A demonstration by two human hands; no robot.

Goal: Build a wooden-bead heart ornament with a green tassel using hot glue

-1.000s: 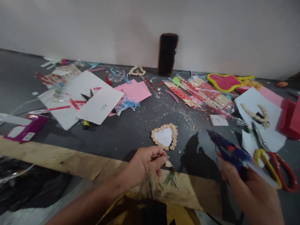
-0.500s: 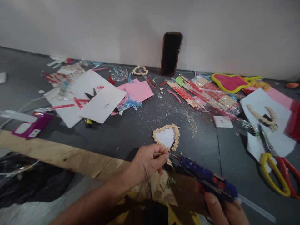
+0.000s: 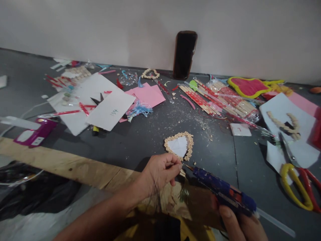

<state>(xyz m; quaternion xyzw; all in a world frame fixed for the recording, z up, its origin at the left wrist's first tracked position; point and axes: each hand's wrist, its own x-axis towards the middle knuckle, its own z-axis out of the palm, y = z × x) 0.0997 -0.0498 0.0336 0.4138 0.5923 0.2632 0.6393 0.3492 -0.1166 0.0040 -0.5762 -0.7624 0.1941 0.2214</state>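
Fingers pinched, my left hand [image 3: 160,172] is at the lower edge of a heart-shaped frame [image 3: 192,144] made of small wooden pieces around white paper. Whatever sits between its fingertips is too small to make out. My right hand [image 3: 240,224] is wrapped round a dark blue glue gun [image 3: 220,185], with a clear glue stick [image 3: 274,222] coming out of its rear. The gun's metal tip points left, close to my left fingertips. Some short wooden sticks [image 3: 182,173] lie just beside those fingers.
A phone [image 3: 185,55] leans on the wall. Scissors [image 3: 296,180] with yellow and red handles lie at right, near white paper. Bundled sticks [image 3: 198,98], pink paper [image 3: 151,95], a white card [image 3: 111,112] and a purple device [image 3: 36,132] lie around. Wood crumbs dot the dark table.
The view has shifted slightly. Both hands keep nearly the same pose, with the glue gun's tip still close to my left fingertips.
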